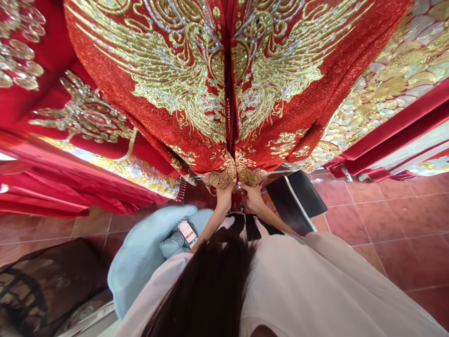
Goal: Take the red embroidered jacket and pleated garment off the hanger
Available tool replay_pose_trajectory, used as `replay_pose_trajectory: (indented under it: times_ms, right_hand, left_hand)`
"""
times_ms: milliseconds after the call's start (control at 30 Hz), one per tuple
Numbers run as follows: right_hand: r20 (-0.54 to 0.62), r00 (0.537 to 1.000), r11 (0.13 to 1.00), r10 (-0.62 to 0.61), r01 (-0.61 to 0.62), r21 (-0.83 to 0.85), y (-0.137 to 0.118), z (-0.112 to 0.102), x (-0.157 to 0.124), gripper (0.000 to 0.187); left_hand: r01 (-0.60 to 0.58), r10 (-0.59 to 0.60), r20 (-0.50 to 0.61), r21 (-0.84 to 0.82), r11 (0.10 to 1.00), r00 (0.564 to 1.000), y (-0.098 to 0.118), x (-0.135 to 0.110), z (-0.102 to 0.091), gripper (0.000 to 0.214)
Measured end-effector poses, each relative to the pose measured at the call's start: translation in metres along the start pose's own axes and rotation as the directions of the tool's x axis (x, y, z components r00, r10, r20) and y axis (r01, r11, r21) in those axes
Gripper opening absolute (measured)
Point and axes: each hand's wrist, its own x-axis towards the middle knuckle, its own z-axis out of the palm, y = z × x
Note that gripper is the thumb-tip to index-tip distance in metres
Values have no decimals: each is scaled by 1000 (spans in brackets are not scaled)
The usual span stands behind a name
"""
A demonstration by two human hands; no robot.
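A red embroidered jacket (pixel 182 75) hangs in front of me, its gold and silver bird patterns facing each other across the front opening. At the bottom of that opening, my left hand (pixel 225 193) pinches the gold-patterned hem of the left front panel. My right hand (pixel 251 193) is closed on the matching hem edge of the right panel, close beside it. The two lower corners are held near each other, while a narrow dark gap runs up between the panels. Some fingertips are hidden by the cloth and by the hands themselves.
More red garments hang at left (pixel 94 112) and a gold-scaled one (pixel 389 89) at right. A light blue chair (pixel 129 262) bears a phone (pixel 187 231). A black flat-topped object (pixel 298 196) stands right of my arms. A dark brown bag (pixel 52 285) lies lower left on red tiles (pixel 396 234).
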Motion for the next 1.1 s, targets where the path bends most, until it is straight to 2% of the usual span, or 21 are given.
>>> replay_pose_trajectory:
  times_ms: [100, 233, 367, 433, 500, 567, 633, 700, 800, 867, 1000, 1100]
  right_hand:
    - [-64, 998, 996, -1, 6, 87, -4, 7, -1, 33]
    - [-26, 999, 991, -40, 43, 126, -11, 17, -1, 33]
    - [7, 997, 989, -77, 75, 131, -12, 15, 1, 37]
    - [10, 1000, 998, -14, 13, 53, -9, 5, 1, 38]
    - [36, 992, 991, 120, -118, -58, -6, -8, -2, 36]
    - [126, 953, 943, 275, -241, -231, -5, -19, -8, 39]
    - [218, 917, 890, 335, -231, -394, -6, -24, -13, 45]
    - [263, 922, 867, 285, -131, -481, -10, -21, -14, 45]
    - [233, 967, 891, 102, 16, -454, -19, -7, -9, 40]
    - [216, 976, 895, 16, 82, -437, -24, 2, -4, 35]
    - [187, 981, 911, -57, 128, -392, -31, 15, -3, 26]
    - [189, 982, 929, -17, 86, -361, -32, 19, -8, 26]
  left_hand:
    - [-34, 34, 2, 67, 997, 999, -2, 1, 0, 57]
    - [-52, 51, 22, 60, 997, 998, -2, 4, 0, 57]
    - [7, -10, 91, 39, 999, 996, -2, 7, -5, 51]
    - [52, -55, 89, 42, 998, 995, -2, 9, -8, 49]
    - [105, -108, 74, 50, 993, 991, -3, 11, -12, 45]
    - [144, -148, 61, 66, 987, 987, -4, 13, -14, 42]
    - [150, -155, 59, 82, 985, 986, -5, 14, -16, 40]
    - [125, -130, 51, 95, 988, 990, -4, 14, -16, 41]
    - [69, -73, 30, 126, 990, 997, -1, 12, -16, 42]
    - [46, -50, 22, 153, 987, 999, 1, 10, -15, 38]
    - [12, -16, 22, 179, 984, 1000, 0, 8, -15, 38]
    - [-1, -3, 23, 178, 984, 1000, -5, 10, -18, 37]
